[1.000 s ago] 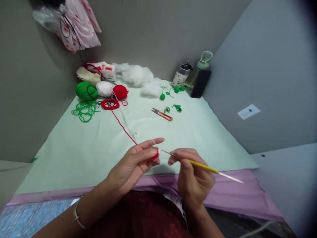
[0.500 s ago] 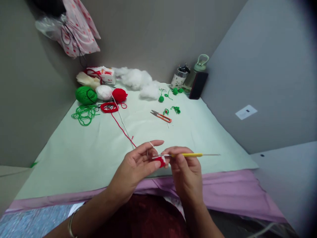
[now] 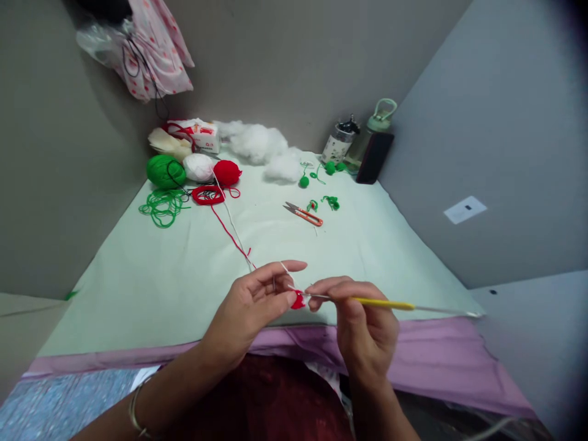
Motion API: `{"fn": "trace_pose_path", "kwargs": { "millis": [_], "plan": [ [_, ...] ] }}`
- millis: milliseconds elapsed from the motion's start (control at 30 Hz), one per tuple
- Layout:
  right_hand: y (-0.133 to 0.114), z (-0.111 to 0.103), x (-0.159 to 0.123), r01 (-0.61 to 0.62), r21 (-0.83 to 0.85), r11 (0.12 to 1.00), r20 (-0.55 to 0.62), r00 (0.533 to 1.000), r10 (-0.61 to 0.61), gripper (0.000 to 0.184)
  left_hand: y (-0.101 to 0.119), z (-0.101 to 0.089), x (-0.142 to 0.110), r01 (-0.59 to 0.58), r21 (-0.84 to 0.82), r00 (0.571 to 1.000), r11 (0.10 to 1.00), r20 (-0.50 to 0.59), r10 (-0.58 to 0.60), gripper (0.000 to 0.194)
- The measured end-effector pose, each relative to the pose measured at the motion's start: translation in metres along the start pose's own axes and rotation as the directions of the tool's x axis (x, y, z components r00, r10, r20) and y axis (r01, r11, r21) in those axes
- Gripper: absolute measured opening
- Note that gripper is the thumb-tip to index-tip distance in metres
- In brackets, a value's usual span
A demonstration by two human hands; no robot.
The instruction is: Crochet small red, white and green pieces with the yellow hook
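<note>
My left hand (image 3: 257,303) pinches a small red crochet piece (image 3: 298,301), with white yarn looped over its raised forefinger. My right hand (image 3: 362,324) is closed on a yellow-handled crochet hook (image 3: 386,303), whose metal tip meets the red piece and whose far end points right. Red yarn (image 3: 229,236) and white yarn run from the piece back across the pale green mat (image 3: 160,282) to a red yarn ball (image 3: 226,172) and a white yarn ball (image 3: 198,166).
At the back lie a green yarn ball (image 3: 165,171), loose green yarn (image 3: 160,207), white stuffing (image 3: 264,147), a small box (image 3: 197,135), orange snips (image 3: 304,214), green crocheted bits (image 3: 328,201), a jar (image 3: 337,144), a bottle (image 3: 372,131) and a dark phone (image 3: 374,158). A pink bag (image 3: 147,55) hangs on the wall.
The hook swung from pointing down-right to level, then tilted slightly down-right again with its tip at the red piece. My hands stayed together at the mat's near edge.
</note>
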State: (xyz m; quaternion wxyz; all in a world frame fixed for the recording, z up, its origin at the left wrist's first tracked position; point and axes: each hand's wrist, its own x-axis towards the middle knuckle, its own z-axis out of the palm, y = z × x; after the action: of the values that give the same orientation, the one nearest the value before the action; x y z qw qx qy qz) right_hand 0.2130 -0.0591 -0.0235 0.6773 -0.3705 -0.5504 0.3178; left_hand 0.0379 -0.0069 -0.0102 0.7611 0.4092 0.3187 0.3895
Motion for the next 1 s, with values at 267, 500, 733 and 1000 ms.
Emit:
{"fn": "trace_pose_path", "kwargs": {
  "millis": [267,500,733,1000],
  "plan": [
    [-0.001,-0.004,-0.009,0.329,-0.419,0.846,0.217,0.941,-0.259,0.028,0.005,0.009,-0.001,-0.051,0.035,0.997,0.998,-0.061,0.053,0.035],
    [0.005,0.001,-0.003,0.114,-0.090,0.989,-0.021,0.993,-0.116,0.021,0.012,0.001,-0.002,-0.040,0.114,0.995,0.993,0.094,0.029,0.038],
    [0.003,-0.005,0.004,-0.002,0.101,0.995,0.067,0.998,-0.005,0.017,0.012,-0.003,-0.001,-0.030,0.140,0.975,0.990,0.222,-0.002,0.042],
    [-0.004,-0.012,0.003,0.129,-0.125,0.984,0.194,0.976,-0.103,0.021,0.023,-0.001,0.000,-0.137,0.359,0.978,0.923,0.195,0.069,0.040]
  ]
}}
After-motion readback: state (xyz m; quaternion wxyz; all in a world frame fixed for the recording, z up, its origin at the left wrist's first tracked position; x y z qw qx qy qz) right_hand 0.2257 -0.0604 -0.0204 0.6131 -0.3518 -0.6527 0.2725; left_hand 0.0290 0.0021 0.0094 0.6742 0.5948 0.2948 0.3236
